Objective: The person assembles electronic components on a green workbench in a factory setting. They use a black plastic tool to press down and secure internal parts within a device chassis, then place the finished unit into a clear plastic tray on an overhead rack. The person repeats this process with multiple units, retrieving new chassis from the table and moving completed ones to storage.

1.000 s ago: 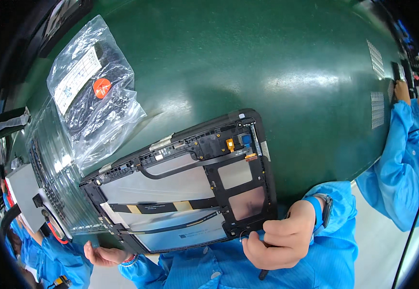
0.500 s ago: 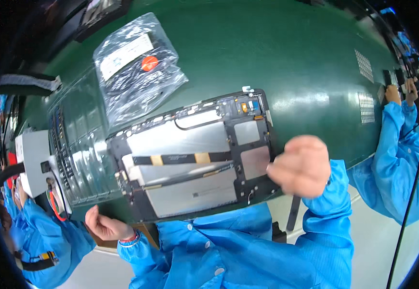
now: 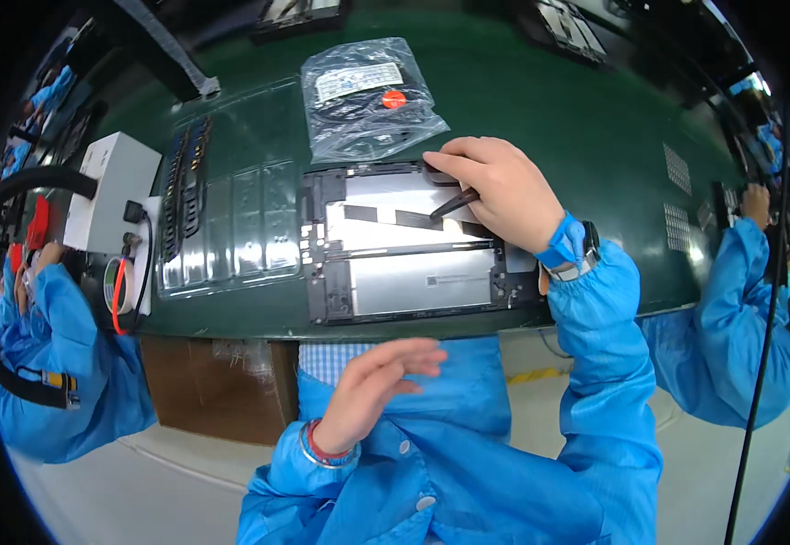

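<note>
An opened tablet (image 3: 422, 282) lies at the table's near edge, its silver battery plates and dark inner frame showing. A dark flat strip (image 3: 386, 218) crosses the upper plate. Over the tablet's upper right part, my right hand (image 3: 508, 195) is closed on slim black tweezers (image 3: 457, 203), whose tip meets the strip's right portion or hovers just above it. The fingers hide that corner of the tablet. My left hand (image 3: 381, 386) is in front of the table edge, fingers stretched out, holding nothing and apart from the tablet.
Beyond the tablet lies a clear plastic bag (image 3: 368, 104) with a white label. At left are a transparent tray (image 3: 232, 263) with dark strips and a white box (image 3: 113, 191). Metal sheets (image 3: 676, 227) lie to the right. Co-workers in blue sit at both sides.
My right hand has moved left from beside the tablet to above it, with the tweezers now visible. My left hand has shifted right, fingers extended. The whole view has turned, straightening the tablet.
</note>
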A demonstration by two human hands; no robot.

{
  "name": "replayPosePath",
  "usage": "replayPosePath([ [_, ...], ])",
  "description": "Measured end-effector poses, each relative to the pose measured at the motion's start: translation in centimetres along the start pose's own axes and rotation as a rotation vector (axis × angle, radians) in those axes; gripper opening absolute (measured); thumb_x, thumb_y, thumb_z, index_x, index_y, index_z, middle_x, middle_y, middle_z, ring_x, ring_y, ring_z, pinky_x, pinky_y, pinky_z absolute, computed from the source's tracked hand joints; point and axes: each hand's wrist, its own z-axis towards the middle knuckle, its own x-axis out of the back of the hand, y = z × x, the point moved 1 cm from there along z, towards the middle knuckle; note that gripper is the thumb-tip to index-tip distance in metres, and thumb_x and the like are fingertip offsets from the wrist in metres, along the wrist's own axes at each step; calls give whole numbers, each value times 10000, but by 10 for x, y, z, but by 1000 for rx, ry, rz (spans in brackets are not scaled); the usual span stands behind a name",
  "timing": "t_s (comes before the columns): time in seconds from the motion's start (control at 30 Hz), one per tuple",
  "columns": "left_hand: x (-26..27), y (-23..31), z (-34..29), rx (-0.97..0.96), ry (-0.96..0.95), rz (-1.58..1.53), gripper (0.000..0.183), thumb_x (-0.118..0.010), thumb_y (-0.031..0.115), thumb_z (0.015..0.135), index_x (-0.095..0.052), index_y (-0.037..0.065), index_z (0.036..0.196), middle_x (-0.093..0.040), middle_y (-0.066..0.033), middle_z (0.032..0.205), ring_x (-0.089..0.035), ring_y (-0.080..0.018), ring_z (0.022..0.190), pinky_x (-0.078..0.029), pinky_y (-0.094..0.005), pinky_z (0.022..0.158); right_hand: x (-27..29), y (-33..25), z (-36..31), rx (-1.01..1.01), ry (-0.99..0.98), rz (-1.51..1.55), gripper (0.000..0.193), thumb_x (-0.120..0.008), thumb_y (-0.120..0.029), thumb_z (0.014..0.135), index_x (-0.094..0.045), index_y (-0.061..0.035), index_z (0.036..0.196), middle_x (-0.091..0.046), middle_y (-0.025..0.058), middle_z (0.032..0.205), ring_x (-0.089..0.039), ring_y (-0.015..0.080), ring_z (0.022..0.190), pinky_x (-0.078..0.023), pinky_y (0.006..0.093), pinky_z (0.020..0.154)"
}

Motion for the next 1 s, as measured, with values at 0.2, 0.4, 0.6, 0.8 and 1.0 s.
replayPosePath([
  [0.2, -2, -7, 12, 63, 4, -464, 399, -406, 146, 888, -395, -36, 1243, -407, -181, 1314, -433, -257, 1188, -397, -338, 925, -3, -2, 6, 2, -48, -56, 338, -586, -19, 640, -625, -65, 972, -584, 71, 932, -558, 263, 874, -441, 362, 802],
  [0.4, 0, -29, 10, -35, 23, -336, 326, -419, 133, 905, -468, -56, 1167, -500, -185, 1216, -486, -274, 1144, -398, -347, 936, 3, -20, -2, 56, -116, 31, 263, -618, -28, 637, -626, -43, 899, -579, 97, 859, -562, 290, 839, -457, 377, 737],
  [0.6, -39, 0, 24, -249, 199, -294, 269, -482, 24, 870, -470, -48, 1128, -533, -139, 1120, -535, -210, 1021, -443, -335, 872, 12, -19, 5, 3, -217, 119, 362, -565, 47, 633, -597, -15, 987, -560, 130, 925, -562, 295, 852, -467, 358, 709],
  [0.8, -74, 22, 30, -634, 124, -107, 374, -541, -42, 791, -406, -18, 1139, -512, -52, 999, -499, -103, 900, -438, -257, 738, 51, -38, -1, -160, 333, 407, 383, -535, 56, 682, -572, -15, 1056, -552, 134, 998, -554, 232, 878, -434, 253, 784],
  [1.0, -97, 74, 10, -1234, 242, 970, 618, -726, 50, 550, -571, 85, 1148, -464, -156, 1161, -465, -381, 1073, -419, -424, 918, 57, -64, -2, -269, 809, 754, 419, -519, 34, 706, -549, -27, 1119, -532, 153, 1097, -558, 234, 941, -424, 258, 817],
])
